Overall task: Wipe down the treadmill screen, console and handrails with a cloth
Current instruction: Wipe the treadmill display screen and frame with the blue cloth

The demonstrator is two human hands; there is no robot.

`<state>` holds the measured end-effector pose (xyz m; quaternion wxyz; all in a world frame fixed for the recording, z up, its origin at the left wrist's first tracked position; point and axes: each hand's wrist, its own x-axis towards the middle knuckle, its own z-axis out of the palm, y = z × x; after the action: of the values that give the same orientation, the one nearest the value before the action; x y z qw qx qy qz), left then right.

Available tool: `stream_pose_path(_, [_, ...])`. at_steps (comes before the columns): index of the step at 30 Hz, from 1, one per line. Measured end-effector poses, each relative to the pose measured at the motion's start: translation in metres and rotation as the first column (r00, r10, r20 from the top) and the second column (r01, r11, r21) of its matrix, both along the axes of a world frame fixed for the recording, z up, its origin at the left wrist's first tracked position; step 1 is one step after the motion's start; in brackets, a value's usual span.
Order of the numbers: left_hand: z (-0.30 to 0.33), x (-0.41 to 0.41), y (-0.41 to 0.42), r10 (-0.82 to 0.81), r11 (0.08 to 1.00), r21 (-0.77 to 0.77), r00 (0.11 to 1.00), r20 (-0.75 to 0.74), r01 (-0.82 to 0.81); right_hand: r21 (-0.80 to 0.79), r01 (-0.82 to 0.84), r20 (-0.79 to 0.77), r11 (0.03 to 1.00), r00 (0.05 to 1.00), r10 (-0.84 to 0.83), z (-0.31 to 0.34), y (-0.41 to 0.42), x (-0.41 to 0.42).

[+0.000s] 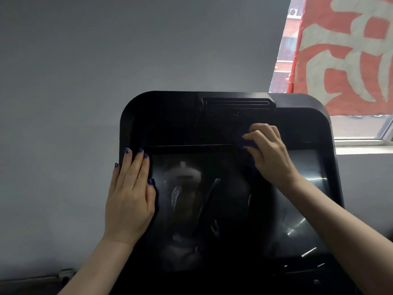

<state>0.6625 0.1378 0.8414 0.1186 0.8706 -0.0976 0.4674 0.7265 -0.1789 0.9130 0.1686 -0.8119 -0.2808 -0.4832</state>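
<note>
The black treadmill console (170, 116) fills the middle of the view, with its dark glossy screen (212, 209) below a narrow ledge. My left hand (129, 199) lies flat on the console's left edge, fingers together, holding nothing. My right hand (270, 152) presses a dark blue cloth (247, 142) against the console just above the screen's upper right part; only a small bit of the cloth shows under the fingers. A vent slot (236, 102) sits at the console's top. The handrails are out of view.
A grey wall (85, 60) stands behind the console. At the upper right is a window (285, 50) with a red banner bearing white characters (348, 52) hanging beside it. A white sill (361, 143) runs at the right.
</note>
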Motion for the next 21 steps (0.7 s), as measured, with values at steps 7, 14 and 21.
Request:
stream_pose_path(7, [0.000, 0.000, 0.000, -0.001, 1.000, -0.003, 1.000, -0.005, 0.001, 0.117, 0.069, 0.009, 0.991, 0.997, -0.070, 0.004, 0.003, 0.007])
stream_pose_path(14, [0.000, 0.000, 0.000, 0.005, 1.000, 0.004, 1.000, 0.001, -0.005, 0.031, 0.042, -0.011, 0.999, 0.999, -0.042, 0.009, -0.024, 0.005])
stream_pose_path(21, [0.005, -0.002, -0.001, 0.029, 0.996, 0.084, 1.000, -0.008, -0.028, 0.091, 0.058, -0.005, 0.994, 0.998, -0.058, 0.007, -0.018, 0.008])
